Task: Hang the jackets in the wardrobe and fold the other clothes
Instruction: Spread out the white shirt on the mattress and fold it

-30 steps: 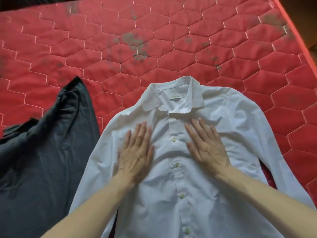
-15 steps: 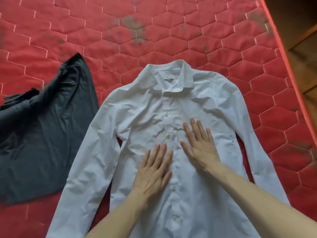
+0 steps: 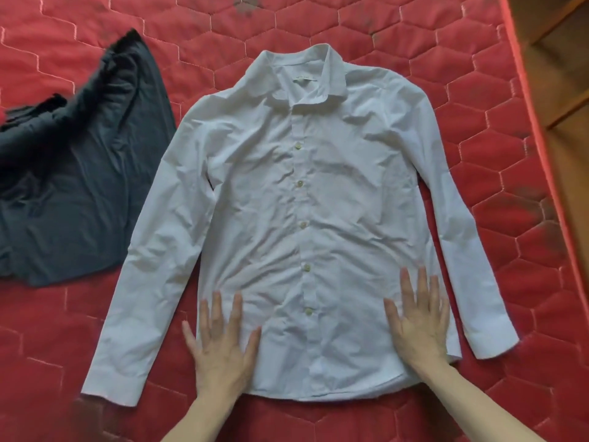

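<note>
A white button-up shirt (image 3: 296, 199) lies flat and face up on the red quilted mattress (image 3: 497, 148), collar at the far end, both sleeves stretched down along its sides. My left hand (image 3: 223, 346) presses flat on the shirt's lower left side near the hem, fingers spread. My right hand (image 3: 420, 317) presses flat on the lower right side, fingers straight. A dark grey garment (image 3: 73, 173) lies crumpled to the left of the shirt, a little apart from its left sleeve.
The mattress's right edge (image 3: 526, 100) runs down the right side of the view. Beyond it is a wooden floor with wooden furniture (image 3: 570, 74). Dark stains mark the mattress near its far end.
Both hands slid down the shirt from the chest to near the hem and spread apart to its two sides. The view pulled back, showing the whole shirt.
</note>
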{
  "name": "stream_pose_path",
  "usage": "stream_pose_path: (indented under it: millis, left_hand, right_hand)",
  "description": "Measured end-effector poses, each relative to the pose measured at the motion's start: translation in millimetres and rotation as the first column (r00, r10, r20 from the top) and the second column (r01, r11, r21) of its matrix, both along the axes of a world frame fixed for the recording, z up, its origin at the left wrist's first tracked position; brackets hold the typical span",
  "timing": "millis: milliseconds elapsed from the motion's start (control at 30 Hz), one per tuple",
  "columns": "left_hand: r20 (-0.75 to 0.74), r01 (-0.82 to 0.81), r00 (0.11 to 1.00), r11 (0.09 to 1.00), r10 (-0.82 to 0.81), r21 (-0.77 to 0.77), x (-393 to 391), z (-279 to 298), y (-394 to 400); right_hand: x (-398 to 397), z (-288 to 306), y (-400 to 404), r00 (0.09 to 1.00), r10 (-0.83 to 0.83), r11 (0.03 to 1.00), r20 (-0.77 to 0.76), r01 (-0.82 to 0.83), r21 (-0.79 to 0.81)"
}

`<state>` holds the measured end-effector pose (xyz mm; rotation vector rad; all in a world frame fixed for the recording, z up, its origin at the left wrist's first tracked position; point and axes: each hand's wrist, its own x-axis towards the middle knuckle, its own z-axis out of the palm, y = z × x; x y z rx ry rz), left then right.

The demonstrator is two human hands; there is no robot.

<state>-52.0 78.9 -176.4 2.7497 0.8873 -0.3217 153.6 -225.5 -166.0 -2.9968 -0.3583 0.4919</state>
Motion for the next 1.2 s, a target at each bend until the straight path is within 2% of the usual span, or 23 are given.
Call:
stream_pose_path:
  millis: [67,100,167,233,267,300,367,400,467,500,633,667,733,833,900,1033,1067,1133,1200]
  left_hand:
    - [0.009,-0.201,0.979,0.978,0.202,-0.051,-8,7,-13]
    - [0.042,-0.338,0.938,0.937,0.343,-0.089,-5,11,-18]
    - [0.098,-0.592,0.785,0.788,0.611,-0.171,6,19,-20]
    - [0.074,-0.724,0.653,0.65,0.754,-0.233,19,27,-13]
    - [0.04,-0.73,0.649,0.638,0.759,-0.245,21,30,-8]
    - [0.012,-0.702,0.687,0.668,0.727,-0.246,22,30,-4]
    - [-0.013,-0.617,0.773,0.748,0.634,-0.246,15,29,3]
    - [-0.011,-0.598,0.788,0.76,0.616,-0.254,10,29,5]
    - [0.029,-0.584,0.785,0.754,0.619,-0.299,0,28,10]
    - [0.042,-0.573,0.786,0.752,0.617,-0.326,-4,27,12]
    - [0.04,-0.532,0.81,0.762,0.585,-0.368,-12,28,20]
    - [0.038,-0.529,0.815,0.77,0.578,-0.357,-14,30,21]
    - [0.015,-0.511,0.839,0.796,0.544,-0.324,-17,34,23]
    - [-0.049,-0.451,0.888,0.845,0.457,-0.286,-22,37,23]
    - [-0.083,-0.409,0.912,0.879,0.401,-0.245,-21,38,23]
    - [-0.125,-0.415,0.909,0.891,0.398,-0.183,-14,41,21]
    - [-0.126,-0.431,0.902,0.885,0.414,-0.178,-13,42,21]
    - [-0.115,-0.469,0.883,0.864,0.455,-0.18,-11,46,21]
    - [-0.082,-0.511,0.859,0.84,0.505,-0.181,-11,52,22]
  right_hand:
    - [-9,7,-5,0.997,-0.082,0.996,0.004,0.082,0.045]
    - [-12,10,-6,0.989,-0.147,0.986,0.033,0.143,0.087]
    - [-16,16,-9,0.933,-0.352,0.927,0.079,0.335,0.17]
    - [-17,23,-10,0.835,-0.55,0.82,0.005,0.539,0.192]
    - [-18,26,-11,0.822,-0.569,0.807,-0.031,0.566,0.168]
    - [-17,27,-14,0.847,-0.53,0.835,-0.046,0.53,0.148]
    - [-18,30,-21,0.923,-0.384,0.917,0.001,0.382,0.113]
    - [-18,30,-23,0.94,-0.339,0.938,0.043,0.335,0.086]
    - [-18,31,-27,0.909,-0.404,0.914,0.099,0.399,0.072]
    - [-17,31,-29,0.888,-0.454,0.89,0.072,0.448,0.083]
    - [-10,36,-37,0.829,-0.515,0.771,-0.218,0.559,0.305]
    - [-10,40,-39,0.828,-0.513,0.756,-0.227,0.561,0.337]
    - [-12,45,-45,0.834,-0.531,0.785,-0.15,0.551,0.285]
    - [-17,44,-51,0.821,-0.564,0.811,-0.093,0.571,0.125]
    - [-21,40,-49,0.83,-0.555,0.827,-0.059,0.558,0.062]
    - [-25,34,-32,0.869,-0.465,0.885,0.168,0.453,0.106]
    - [-24,34,-25,0.897,-0.395,0.918,0.197,0.38,0.111]
    - [-23,32,-11,0.967,-0.146,0.987,0.209,0.129,0.094]
    - [-23,29,7,0.977,0.129,0.987,0.171,-0.143,0.072]
